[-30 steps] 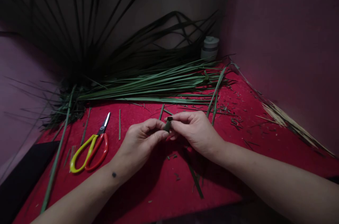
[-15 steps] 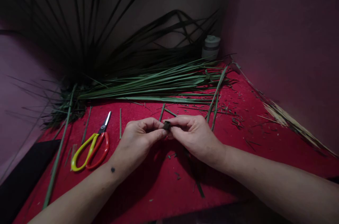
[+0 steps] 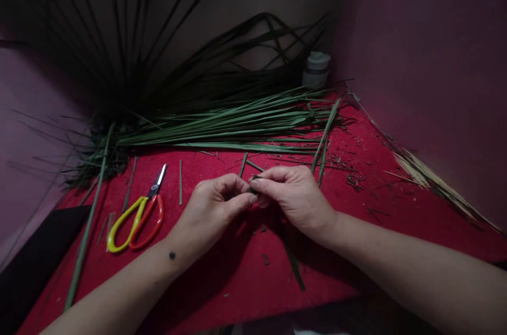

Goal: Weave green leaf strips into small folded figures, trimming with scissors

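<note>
Above the red table covering, my left hand (image 3: 222, 198) and my right hand (image 3: 295, 197) meet at the fingertips. Both pinch a small dark green folded leaf strip (image 3: 254, 185), mostly covered by the fingers. A longer leaf end (image 3: 293, 265) hangs below my right hand toward the near side. Left of my left hand lie scissors (image 3: 147, 213) with one yellow and one red handle, blades pointing away. A short green strip (image 3: 180, 182) rests between the scissors and my left hand.
A bundle of long green leaves (image 3: 237, 123) lies across the back, with dark fronds behind. A white lidded container (image 3: 316, 68) stands at the back. Pale thin sticks (image 3: 431, 184) lie at right by the wall. Leaf scraps (image 3: 352, 179) litter the red cloth (image 3: 380, 240).
My right thumb has moved over the folded leaf strip, hiding more of it. My right hand has risen slightly. The hanging leaf end shows more clearly.
</note>
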Tool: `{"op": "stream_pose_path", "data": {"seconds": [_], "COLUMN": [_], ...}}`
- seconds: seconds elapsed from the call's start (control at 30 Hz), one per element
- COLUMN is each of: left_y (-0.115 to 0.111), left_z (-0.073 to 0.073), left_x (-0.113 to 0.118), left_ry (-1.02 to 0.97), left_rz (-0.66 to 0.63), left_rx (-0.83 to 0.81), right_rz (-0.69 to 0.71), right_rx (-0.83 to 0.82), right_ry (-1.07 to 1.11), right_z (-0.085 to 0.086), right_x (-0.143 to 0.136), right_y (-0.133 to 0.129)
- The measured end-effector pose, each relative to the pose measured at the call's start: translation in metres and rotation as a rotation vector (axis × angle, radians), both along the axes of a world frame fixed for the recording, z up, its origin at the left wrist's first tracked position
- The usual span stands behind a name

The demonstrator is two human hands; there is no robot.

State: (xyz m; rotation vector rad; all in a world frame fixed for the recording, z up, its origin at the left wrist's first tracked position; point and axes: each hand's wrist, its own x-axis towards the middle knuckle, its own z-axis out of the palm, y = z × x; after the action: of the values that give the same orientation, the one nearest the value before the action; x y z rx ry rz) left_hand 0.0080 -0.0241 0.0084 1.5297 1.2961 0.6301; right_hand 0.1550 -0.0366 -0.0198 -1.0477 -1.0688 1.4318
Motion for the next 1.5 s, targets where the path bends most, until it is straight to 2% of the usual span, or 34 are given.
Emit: {"op": "stream_pose_path", "data": {"seconds": [0.27, 0.33, 0.47, 0.63, 0.8, 1.03, 1.4, 1.5], "left_y": [0.002, 0.003, 0.007, 0.012, 0.011, 0.006, 0.001, 0.001], "left_z": [0.004, 0.001, -0.005, -0.010, -0.009, -0.004, -0.002, -0.003], "left_x": [-0.004, -0.005, -0.006, -0.006, -0.004, -0.001, 0.001, 0.001], "left_ry": [-0.022, -0.096, -0.342, -0.467, -0.448, -0.387, -0.208, -0.213], "left_rz": [-0.035, -0.042, -0.064, -0.134, -0.084, -0.018, -0.004, 0.017], "left_rx": [0.129, 0.042, -0.262, -0.442, -0.410, -0.339, -0.218, -0.225], "right_rz": [-0.089, -0.114, -0.099, -0.067, -0.081, -0.059, -0.072, -0.062], "right_rx": [0.080, 0.110, 0.058, 0.068, 0.072, 0.000, -0.007, -0.020], "right_ry": [-0.005, 0.014, 0.068, 0.042, 0.015, 0.091, 0.108, 0.129], "right_z": [0.006, 0.006, 0.006, 0.005, 0.005, 0.004, 0.004, 0.004], "right_x": [0.005, 0.006, 0.008, 0.007, 0.006, 0.007, 0.006, 0.005], "right_y": [0.002, 0.004, 0.005, 0.004, 0.004, 0.003, 0.002, 0.002]}}
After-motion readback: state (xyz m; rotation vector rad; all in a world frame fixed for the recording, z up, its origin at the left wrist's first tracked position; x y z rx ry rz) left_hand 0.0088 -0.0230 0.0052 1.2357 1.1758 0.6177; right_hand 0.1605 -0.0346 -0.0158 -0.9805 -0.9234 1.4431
